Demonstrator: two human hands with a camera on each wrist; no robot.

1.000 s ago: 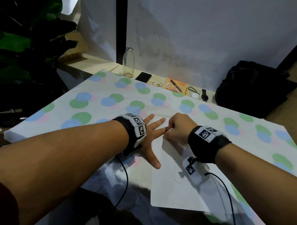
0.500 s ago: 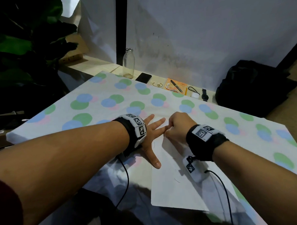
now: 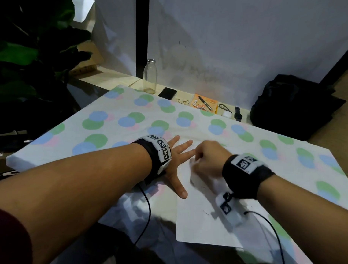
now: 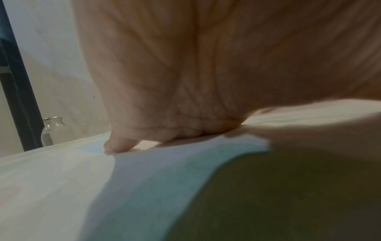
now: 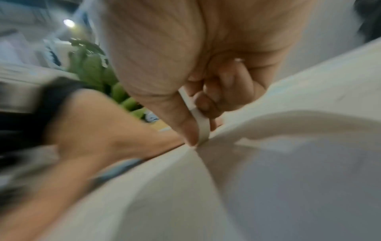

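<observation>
My left hand [image 3: 175,161] hasn't moved in the last second. It lies flat and open, fingers spread, pressing across the far left corner of the white rectangular sheet of paper [image 3: 200,225]. The sheet rests on the white tablecloth with blue, green and pink spots [image 3: 113,122], towards its near right part.

The change is in my right hand [image 3: 208,160]. A second ago its knuckles sat against the left index fingertip. Now it has slid a little nearer and to the right, and it is smeared with motion in the head view.

It is curled tight, with thumb and fingers pinching a thin, flat, pale strip [image 5: 199,124] whose tip touches the paper just beside the left fingers [image 3: 181,149]. The blur is heavy, so I can't say whether that strip is a marking tool or a sliver of card.

I read this as a stroke under way, the tip running along the paper next to the pinned hand. A few faint dark marks already show on the sheet. The left hand must keep the paper still, since the right wrist view shows the sheet bowing up nearer the camera.
</observation>
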